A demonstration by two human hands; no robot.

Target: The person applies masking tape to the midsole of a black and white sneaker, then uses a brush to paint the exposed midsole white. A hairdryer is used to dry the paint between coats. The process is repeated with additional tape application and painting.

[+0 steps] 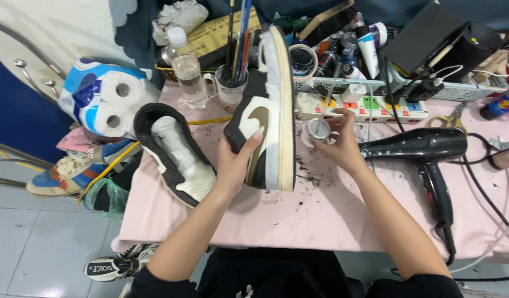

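White sneaker point(268, 105) in left hand point(236, 163) grip, right hand point(342, 144) pinching small jar point(317, 131), hairdryer point(425, 149) beside, second shoe point(174, 154) left.

A small shoe-repair or sneaker-cleaning workshop: a paint-flecked pink counter point(331, 215) crowded with sneakers point(180, 160), brushes in a cup point(236, 49), tubes point(367, 47), a hairdryer point(425, 152) and a power strip point(364, 107).

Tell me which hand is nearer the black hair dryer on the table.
Right. The right hand holds a small round tin just left of the hair dryer; the left hand holds the upright sneaker, farther left.
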